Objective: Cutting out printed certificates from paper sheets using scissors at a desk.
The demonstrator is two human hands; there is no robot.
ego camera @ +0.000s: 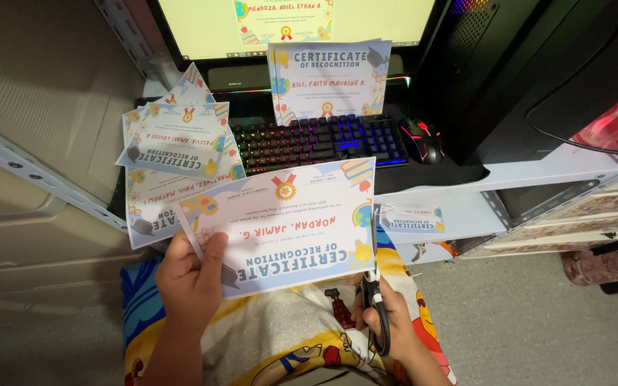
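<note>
Over the lap, left hand [191,275] holds a printed certificate [280,225] by its left edge, fingers [212,250] pinching the sheet, thumb on top. Sheet is upside down to the camera, tilted slightly, pale with colourful corner graphics. Right hand [388,322] grips black-handled scissors [375,300], fingers through the loops; blades meet the certificate's right edge near the lower corner, how far apart the blades stand I cannot tell. Thin paper strip [187,232] hangs by the left hand. More certificates [173,143] lie stacked on the worktop at left; one certificate [329,80] leans upright against the monitor [202,28]. RGB-backlit keyboard [316,141] sits just beyond the held sheet, black mouse [423,139] beside it at right.
</note>
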